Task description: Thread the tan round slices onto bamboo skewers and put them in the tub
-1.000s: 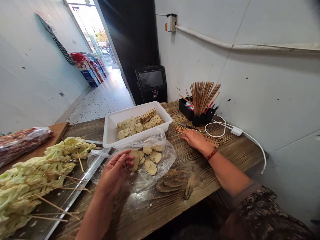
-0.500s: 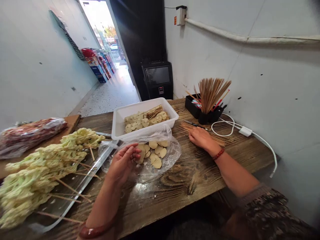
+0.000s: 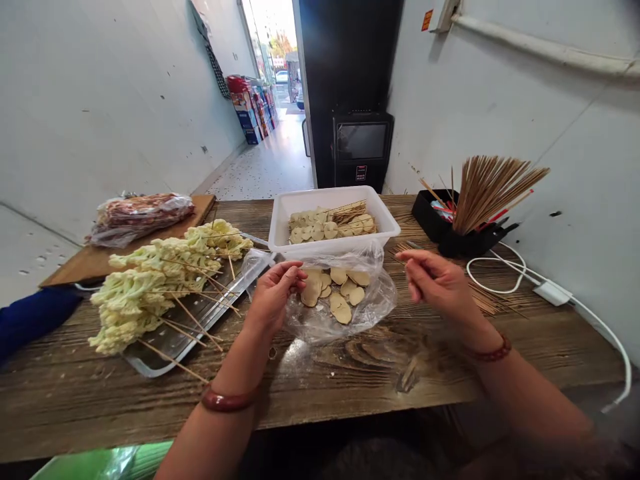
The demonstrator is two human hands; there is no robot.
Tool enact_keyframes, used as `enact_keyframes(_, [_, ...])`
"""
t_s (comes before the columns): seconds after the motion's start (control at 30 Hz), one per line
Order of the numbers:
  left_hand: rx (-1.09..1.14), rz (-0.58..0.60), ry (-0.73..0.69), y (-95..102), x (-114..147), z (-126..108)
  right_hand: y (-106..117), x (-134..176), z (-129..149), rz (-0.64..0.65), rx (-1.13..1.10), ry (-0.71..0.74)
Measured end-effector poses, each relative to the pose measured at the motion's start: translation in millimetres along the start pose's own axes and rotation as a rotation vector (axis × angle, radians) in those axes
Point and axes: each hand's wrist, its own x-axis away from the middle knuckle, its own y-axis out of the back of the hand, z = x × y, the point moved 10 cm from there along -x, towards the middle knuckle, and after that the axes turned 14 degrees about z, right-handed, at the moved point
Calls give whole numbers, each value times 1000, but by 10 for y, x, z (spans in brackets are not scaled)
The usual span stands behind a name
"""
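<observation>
My left hand point(image 3: 273, 297) is closed in a pinch at the left side of a clear plastic bag point(image 3: 325, 330). What its fingertips hold, if anything, is hidden. Pale thin slices, which look like potato point(image 3: 341, 309), lie on the bag right beside it. Over the table to the right of the bag, my right hand point(image 3: 440, 290) is raised with thumb and fingers pinched; a thin bamboo skewer point(image 3: 400, 259) seems to poke out from them. Loose skewers point(image 3: 485, 300) lie beneath and beside this hand. Behind the bag stands a white plastic tub point(image 3: 333, 245) with skewered slices inside.
Cauliflower skewers point(image 3: 160, 273) lie on a metal tray point(image 3: 185, 353) at left. Behind them, wrapped meat point(image 3: 143, 217) rests on a wooden board point(image 3: 203, 213). A black holder point(image 3: 457, 243) with upright skewers point(image 3: 493, 190) and a white cable point(image 3: 523, 270) are at right.
My right hand has lifted off the loose skewers and moved toward the bag, fingers now pinched. My left hand stays beside the slices. The camera view has turned left.
</observation>
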Motion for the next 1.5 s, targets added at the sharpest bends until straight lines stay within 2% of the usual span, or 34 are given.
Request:
enact_keyframes(0.07, [-118, 7, -17, 8, -7, -34, -440, -32, 154, 265, -66, -45])
enact_keyframes(0.13, [-341, 26, -38, 3, -17, -90, -778, -61, 226, 418, -141, -117])
enact_keyframes(0.2, [-654, 29, -92, -23, -17, -187, -1020, -126, 219, 473, -212, -166])
enact_keyframes(0.3, [-1073, 40, -183, -125, 3, -277, -1265, -228, 14, 459, -374, -248])
enact_keyframes(0.43, [-1356, 80, -161, -196, 2, -191, -1340, -275, -359, 369, -589, -318])
enact_keyframes(0.5, [-1428, 85, -138, -198, 0, -147, -1281, -279, -464, 352, -589, -323])
enact_keyframes(0.6, [-1465, 92, -108, -195, -9, -98, -1168, -287, -462, 388, -530, -301])
enact_keyframes(0.67, [-1455, 96, -104, -199, -15, -82, -1118, -283, -405, 426, -529, -295])
enact_keyframes(0.77, [-1417, 102, -113, -210, -29, -69, -1093, -255, -298, 455, -641, -297])
enact_keyframes(0.97, [-1233, 90, -153, -200, -69, -96, -1214, -185, -213, 487, -854, -316])
enact_keyframes(1.07, [-933, 124, -97, -170, -81, -83, -1225, -199, -253, 463, -890, -328])
enact_keyframes(1.2, [-278, 166, 32, -155, -29, 1, -1225, -196, -245, 457, -965, -345])
enact_keyframes(1.27, [-47, 188, 87, -196, 13, 43, -1238, -176, -204, 463, -970, -341])
enact_keyframes(1.33, [64, 233, 129, -265, 41, 75, -1265, -145, -171, 464, -959, -345])
enact_keyframes(1.5, [106, 275, 152, -334, 55, 99, -1282, -106, -191, 401, -939, -362])
